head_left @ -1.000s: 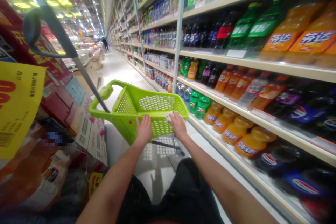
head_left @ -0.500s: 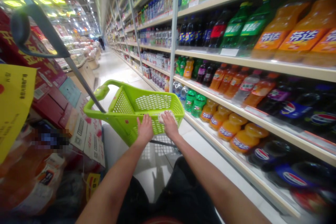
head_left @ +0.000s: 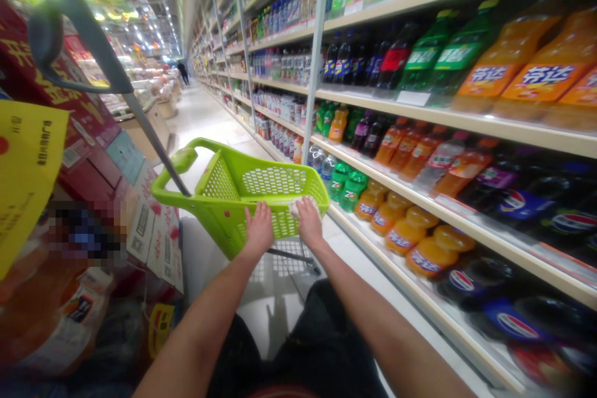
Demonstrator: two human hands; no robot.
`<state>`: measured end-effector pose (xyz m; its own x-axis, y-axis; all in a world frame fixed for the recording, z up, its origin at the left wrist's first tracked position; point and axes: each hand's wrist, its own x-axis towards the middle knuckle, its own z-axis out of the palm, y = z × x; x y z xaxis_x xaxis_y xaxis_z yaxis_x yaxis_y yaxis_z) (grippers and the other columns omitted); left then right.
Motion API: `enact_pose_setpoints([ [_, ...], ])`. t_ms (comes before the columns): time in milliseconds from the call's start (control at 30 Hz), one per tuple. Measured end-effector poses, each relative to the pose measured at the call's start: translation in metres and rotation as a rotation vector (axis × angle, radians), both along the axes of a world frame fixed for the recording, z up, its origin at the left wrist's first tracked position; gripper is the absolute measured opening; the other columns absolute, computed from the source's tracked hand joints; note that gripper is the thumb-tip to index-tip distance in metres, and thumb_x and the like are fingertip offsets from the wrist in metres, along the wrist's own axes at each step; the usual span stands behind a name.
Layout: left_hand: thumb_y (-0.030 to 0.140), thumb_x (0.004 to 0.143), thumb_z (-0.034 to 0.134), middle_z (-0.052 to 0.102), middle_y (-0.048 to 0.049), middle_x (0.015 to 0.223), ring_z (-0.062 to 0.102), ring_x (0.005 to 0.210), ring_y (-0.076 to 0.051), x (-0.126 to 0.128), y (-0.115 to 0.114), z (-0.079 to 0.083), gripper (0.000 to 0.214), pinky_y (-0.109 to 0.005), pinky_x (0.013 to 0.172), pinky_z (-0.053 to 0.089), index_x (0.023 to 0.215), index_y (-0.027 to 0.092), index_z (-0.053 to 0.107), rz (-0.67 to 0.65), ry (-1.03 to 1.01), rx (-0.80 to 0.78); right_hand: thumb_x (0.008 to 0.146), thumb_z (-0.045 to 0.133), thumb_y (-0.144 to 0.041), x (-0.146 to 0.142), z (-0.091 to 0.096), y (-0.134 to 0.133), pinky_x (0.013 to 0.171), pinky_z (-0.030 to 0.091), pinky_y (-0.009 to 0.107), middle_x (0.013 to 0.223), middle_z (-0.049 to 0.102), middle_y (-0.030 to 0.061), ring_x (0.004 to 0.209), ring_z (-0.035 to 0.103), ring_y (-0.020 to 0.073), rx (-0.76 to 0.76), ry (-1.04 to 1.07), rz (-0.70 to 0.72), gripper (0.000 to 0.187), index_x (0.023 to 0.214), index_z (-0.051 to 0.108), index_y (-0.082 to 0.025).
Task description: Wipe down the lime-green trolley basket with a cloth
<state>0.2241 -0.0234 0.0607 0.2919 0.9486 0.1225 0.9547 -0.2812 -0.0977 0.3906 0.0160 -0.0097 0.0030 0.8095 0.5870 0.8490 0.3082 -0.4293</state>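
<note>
Green basket (head_left: 217, 221) directly ahead of both hands, tilted, its near wall right at the fingers. Left hand (head_left: 260, 227) lies against near wall, fingers fairly straight and a bit spread at the rim, open, nothing gripped. Right hand (head_left: 308, 219) is near the basket's right end, fingers partly curled over a bunched white cloth (head_left: 295, 206), cloth held against the rim; full grip hidden under fingers. Hands apart from each other, both on the same long side. Gray pull handle (head_left: 96, 43) rises from the basket's left end, up and left. Drink shelves (head_left: 448, 118) run along the right; bottom level has 2 green bottles (head_left: 352, 189) nearest the basket, then orange bottles (head_left: 431, 252). Left side: stacked boxes (head_left: 153, 230), yellow sign (head_left: 28, 180), large and cut off by the frame. 1 person (head_left: 183, 73) in dark clothes far down the aisle, too small for detail.
</note>
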Motion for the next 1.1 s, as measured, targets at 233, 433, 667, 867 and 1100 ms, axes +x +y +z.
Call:
enact_pose_setpoints([
  [233,0.013,0.076,0.035,0.023,-0.0132,0.147,0.015,0.137,-0.024,-0.015,-0.001,0.007,0.061,-0.056,0.109,0.002,0.137,0.007,0.030,0.006,-0.009,0.024,0.073,0.044,-0.006,-0.026,0.002,0.001,0.104,0.033,0.045,0.131,0.048,0.0134,0.125,0.040,0.0231,0.022,-0.007,0.119,0.047,0.118,0.053,-0.014],
  [433,0.013,0.073,0.037,0.024,-0.0134,0.147,0.013,0.137,-0.027,-0.024,0.001,0.010,0.065,-0.058,0.108,0.002,0.137,0.007,0.030,0.032,-0.004,0.026,0.070,0.037,0.001,0.009,-0.006,0.003,0.104,0.032,0.046,0.131,0.047,0.0163,0.127,0.036,0.0234,0.060,0.039,-0.060,0.049,0.115,0.055,-0.010],
  [667,0.016,0.076,0.035,0.024,-0.0145,0.147,0.015,0.137,-0.025,-0.019,-0.002,0.010,0.061,-0.058,0.108,0.002,0.137,0.006,0.031,0.028,-0.011,0.037,0.071,0.037,0.001,-0.045,0.003,0.006,0.105,0.031,0.043,0.132,0.047,0.0145,0.128,0.035,0.0217,0.040,-0.006,0.082,0.050,0.116,0.055,-0.012],
  [867,0.013,0.075,0.033,0.024,-0.0141,0.147,0.017,0.137,-0.024,-0.049,-0.001,0.021,0.062,-0.057,0.108,-0.002,0.137,0.004,0.029,0.084,0.016,0.060,0.071,0.037,0.001,-0.047,0.004,0.007,0.104,0.032,0.044,0.131,0.048,0.0156,0.126,0.037,0.0225,0.032,-0.015,0.115,0.051,0.117,0.054,-0.010],
  [1100,0.018,0.071,0.039,0.019,-0.0135,0.149,0.009,0.138,-0.028,-0.050,-0.004,0.017,0.070,-0.059,0.107,0.002,0.138,0.003,0.024,0.102,0.033,0.041,0.067,0.038,0.002,-0.009,-0.002,0.009,0.102,0.035,0.043,0.132,0.046,0.0154,0.124,0.039,0.0241,0.003,0.007,-0.031,0.055,0.118,0.054,-0.010],
])
